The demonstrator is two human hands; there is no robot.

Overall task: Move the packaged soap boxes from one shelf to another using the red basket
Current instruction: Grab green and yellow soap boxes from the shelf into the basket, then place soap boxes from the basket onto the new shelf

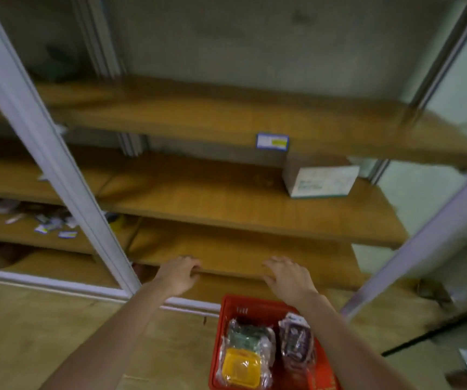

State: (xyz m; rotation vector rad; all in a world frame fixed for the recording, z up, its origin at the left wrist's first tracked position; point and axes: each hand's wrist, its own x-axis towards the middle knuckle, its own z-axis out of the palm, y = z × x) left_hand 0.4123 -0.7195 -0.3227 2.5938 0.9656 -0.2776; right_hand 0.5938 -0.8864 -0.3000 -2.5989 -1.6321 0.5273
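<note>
The red basket (228, 313) stands on the floor at the bottom middle, holding several plastic-wrapped soap packs: a yellow and green one (242, 358) on the left, a dark purple one (295, 342) on the right. My left hand (178, 274) curls its fingers over the front edge of the low wooden shelf (238, 249). My right hand (288, 275) rests on that same edge, fingers bent, just above the basket. Neither hand holds a pack. The view is motion-blurred.
A white box (321, 178) sits on the middle shelf at right. A price tag (272, 142) hangs on the upper shelf's edge. Grey metal uprights (57, 153) frame the rack. Small loose packets (54, 226) lie on a left shelf.
</note>
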